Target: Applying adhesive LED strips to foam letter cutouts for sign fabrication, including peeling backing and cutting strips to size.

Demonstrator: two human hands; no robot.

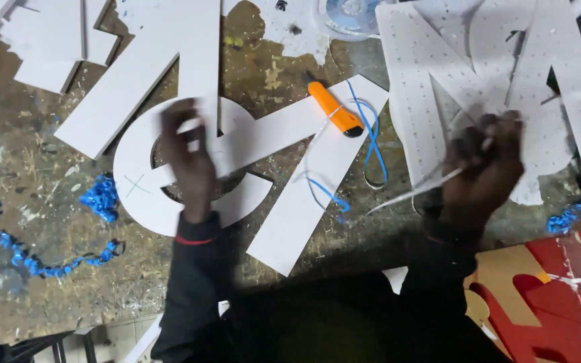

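The right hand (485, 165) is closed around a thin white strip (411, 191) that trails out leftward and downward from the fist, over the lower edge of a white perforated letter panel (425, 101) lying toward the far right of the workbench (48, 282). The left hand (186, 158) is blurred, resting on or just above a white ring-shaped cut-out (136, 185) near the middle of the bench; whether its fingers grip the ring or merely press it, I cannot tell. To handle the strip well, the judgement would be to keep it pinched close to its working end so it does not whip or kink, and to hold the ring flat with the other hand so nothing slides. Beyond these, a long white bar (304, 195) lies diagonally across the ring, with an orange utility knife (334, 107) and a loop of blue wire (371, 134) on it; its blade state is unclear, so fingers should stay off that end. Curled blue shavings (99, 198) lie toward the left edge, a red and tan board (546, 296) at the near right corner. The far end of the strip is hidden inside the fist, and the top edge crops the letters.
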